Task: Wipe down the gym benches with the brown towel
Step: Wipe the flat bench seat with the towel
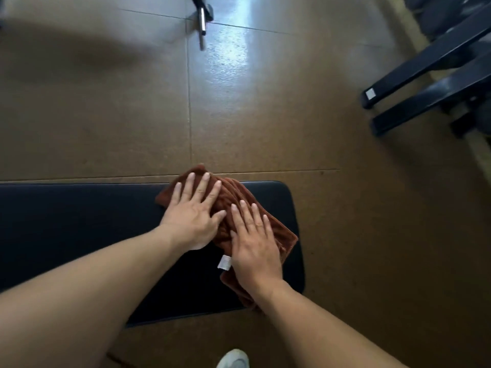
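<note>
Brown towel (233, 205) pressed flat on the right end of the padded surface (79, 229), wiping judged under way.

The towel is held down by the left hand (195, 211) and right hand (253, 243), each grip released, fingers straight on the cloth. How much of this surface is wiped cannot be told; its long left stretch and any other benches are judged outstanding.

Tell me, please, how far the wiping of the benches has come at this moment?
Done: cannot tell; the bench shows no wipe marks. In hand: the left hand and right hand press flat on the brown towel near the bench's right end. Left: the long stretch toward the left; no other bench is clearly visible.
</note>
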{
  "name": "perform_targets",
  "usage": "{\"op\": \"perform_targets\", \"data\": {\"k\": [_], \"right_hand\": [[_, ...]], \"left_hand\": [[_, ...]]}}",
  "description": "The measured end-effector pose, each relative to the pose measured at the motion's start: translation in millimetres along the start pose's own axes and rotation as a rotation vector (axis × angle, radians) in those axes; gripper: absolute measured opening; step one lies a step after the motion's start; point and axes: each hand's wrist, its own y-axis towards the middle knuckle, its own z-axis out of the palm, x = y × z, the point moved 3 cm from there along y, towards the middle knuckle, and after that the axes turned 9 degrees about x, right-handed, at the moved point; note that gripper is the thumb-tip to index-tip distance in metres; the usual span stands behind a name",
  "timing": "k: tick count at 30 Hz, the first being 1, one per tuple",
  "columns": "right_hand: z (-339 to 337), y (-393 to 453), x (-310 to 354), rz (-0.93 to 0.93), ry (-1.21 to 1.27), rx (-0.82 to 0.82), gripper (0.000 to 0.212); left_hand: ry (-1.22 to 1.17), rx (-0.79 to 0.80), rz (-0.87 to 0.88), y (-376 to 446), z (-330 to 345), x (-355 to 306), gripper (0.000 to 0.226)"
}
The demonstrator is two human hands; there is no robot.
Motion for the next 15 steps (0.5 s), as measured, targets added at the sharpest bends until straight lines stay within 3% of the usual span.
{"op": "perform_targets", "data": {"k": [3,6,15], "right_hand": [[-7,-37,-56,0.122,0.073,-0.047,0.054],[0,-63,-74,0.226,0.194,-0.071,0.059],[38,-86,-35,0.299,0.076,-0.175,0.057]], "left_hand": [[0.017,0.019,0.105,15,12,-79,0.071],[0.068,0.027,0.163,12,28,-113,0.07],[0.137,0.027,0.336,-15,42,-82,0.066]]}}
